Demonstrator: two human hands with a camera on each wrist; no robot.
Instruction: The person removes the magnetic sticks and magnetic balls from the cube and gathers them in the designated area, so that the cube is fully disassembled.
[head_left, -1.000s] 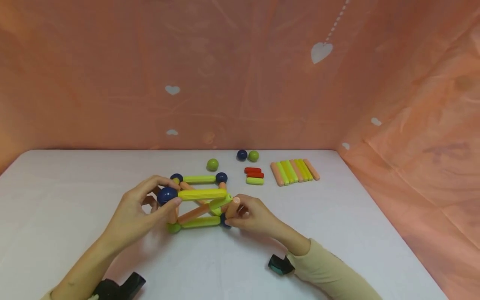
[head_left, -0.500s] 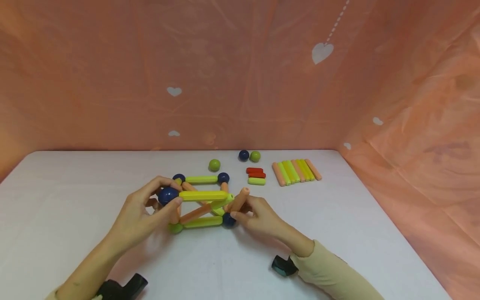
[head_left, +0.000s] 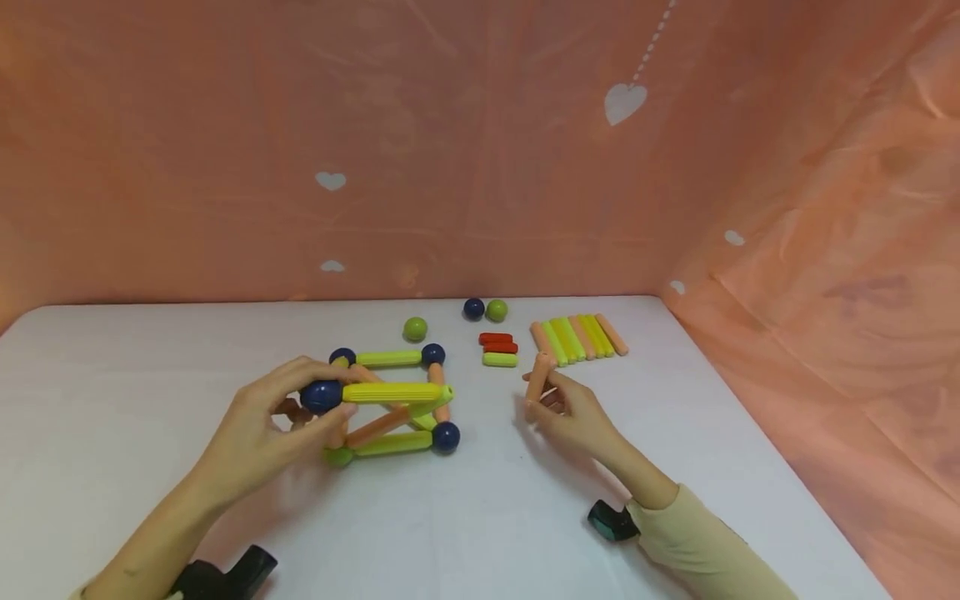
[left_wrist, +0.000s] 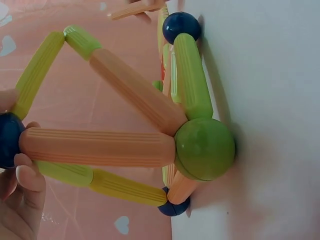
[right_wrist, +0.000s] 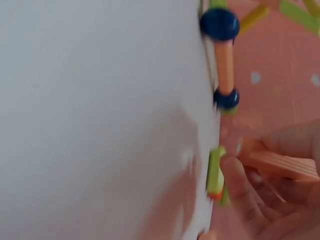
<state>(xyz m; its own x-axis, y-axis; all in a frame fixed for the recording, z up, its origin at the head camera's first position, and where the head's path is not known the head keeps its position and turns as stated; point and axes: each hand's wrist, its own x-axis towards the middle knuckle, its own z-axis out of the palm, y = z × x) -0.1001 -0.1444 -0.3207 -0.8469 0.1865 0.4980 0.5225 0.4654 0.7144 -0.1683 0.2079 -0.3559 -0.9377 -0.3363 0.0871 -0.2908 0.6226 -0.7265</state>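
Right hand [head_left: 572,415]: thumb and fingers pinch ribbed peach plastic rod [head_left: 538,377], above white table [head_left: 450,529], right of ball-and-rod frame [head_left: 393,442]. Long axis near upright, slight tilt. Left hand [head_left: 258,421]: thumb and fingers grip glossy navy ball [head_left: 321,397]; ribbed yellow plastic rod [head_left: 393,392] points rightward, near level.

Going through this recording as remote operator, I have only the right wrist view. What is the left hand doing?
Observer: In the head view, the left hand holds a dark blue ball.
Operator: Is it raised?
Observer: Yes; the left wrist view shows a peach rod between it and a lower green ball.
Operator: Any long rods set out?
Observer: The head view shows a row of long rods on the table.
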